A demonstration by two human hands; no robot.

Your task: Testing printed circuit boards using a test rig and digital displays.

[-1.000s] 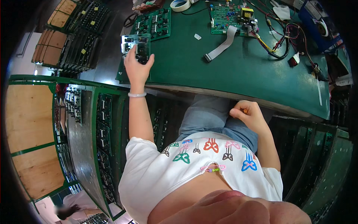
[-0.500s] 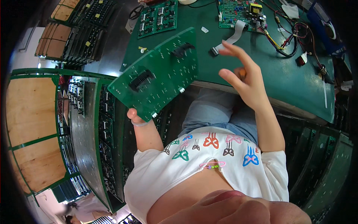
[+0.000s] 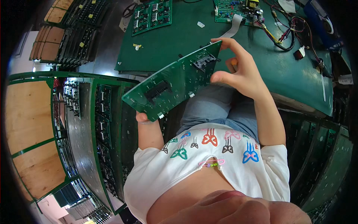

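A green circuit board (image 3: 175, 80) with two black connectors and small white connectors along its near edge is held tilted above my lap. At its lower left corner is my left hand (image 3: 141, 117), closed on the board; the thumb shows and the other fingers are hidden behind it. My right hand (image 3: 240, 69) spans the board's right end, index finger at the upper corner and thumb by the lower corner. Something small and orange (image 3: 234, 61) shows among its curled fingers; I cannot make out what it is.
On the green table (image 3: 179, 41) lie a board with digit displays (image 3: 153, 16), another board (image 3: 238, 13) with a grey ribbon cable (image 3: 234, 27), and bundled wires (image 3: 292, 33). A blue container (image 3: 322, 24) stands far right. Racks of boards (image 3: 104, 115) are at the left.
The circuit board has moved right and a little down and tilted further. My right hand has come to its right end, where it was apart before.
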